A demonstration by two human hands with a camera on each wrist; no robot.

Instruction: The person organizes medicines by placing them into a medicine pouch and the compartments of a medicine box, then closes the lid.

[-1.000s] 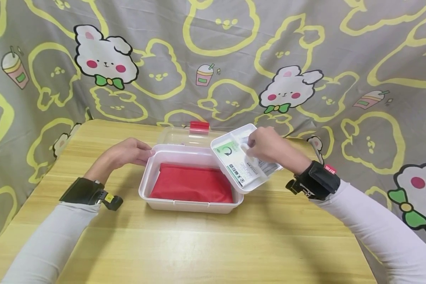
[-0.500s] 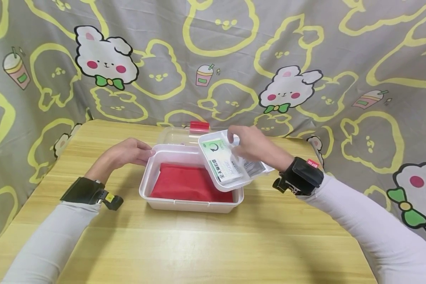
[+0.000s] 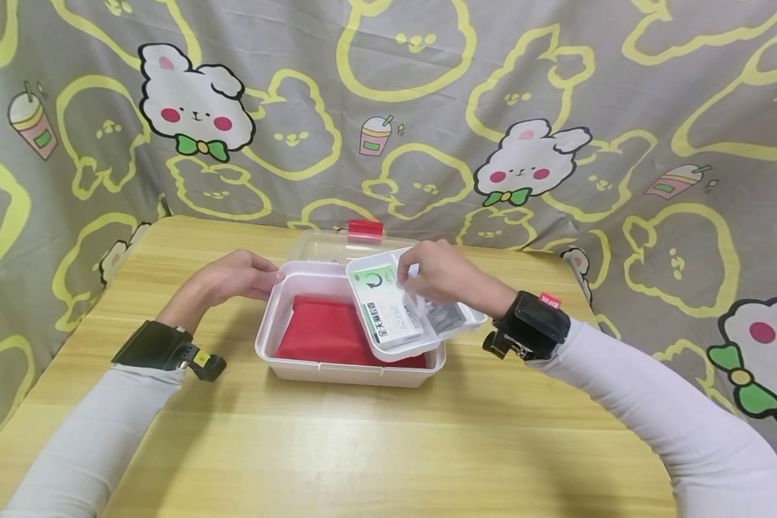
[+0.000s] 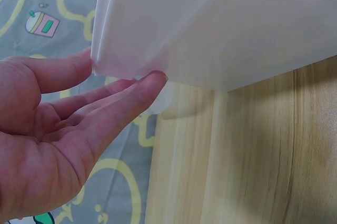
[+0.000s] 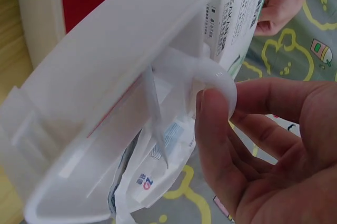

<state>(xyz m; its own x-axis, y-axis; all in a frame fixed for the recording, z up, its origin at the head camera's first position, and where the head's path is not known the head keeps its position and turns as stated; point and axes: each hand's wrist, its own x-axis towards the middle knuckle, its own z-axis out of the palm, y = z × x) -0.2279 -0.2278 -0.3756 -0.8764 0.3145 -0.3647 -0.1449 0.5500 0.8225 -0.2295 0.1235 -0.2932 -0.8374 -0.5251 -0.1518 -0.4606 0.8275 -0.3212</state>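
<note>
My right hand (image 3: 435,272) pinches the curved handle (image 5: 224,82) of a white inner tray (image 3: 398,352) between thumb and forefinger. The tray hangs tilted over the right part of an open white storage box (image 3: 356,375). In the tray lie a green-and-white medicine carton (image 3: 388,316) and plastic-wrapped packets (image 3: 450,316). A folded red fabric item (image 3: 324,331) fills the box's bottom, its right part hidden under the tray. My left hand (image 3: 241,275) holds the box's left rim, the thumb (image 4: 68,71) at the edge and the fingertips against the outer wall.
The box's clear lid (image 3: 320,247) lies folded back behind it, with a red latch (image 3: 365,229) on its edge. All stands on a wooden table (image 3: 362,446). A patterned grey curtain (image 3: 427,101) hangs close behind the table.
My right hand has carried the tray leftward and slightly down, from beyond the box's right end to over its right part. The left hand and the box have stayed put.
</note>
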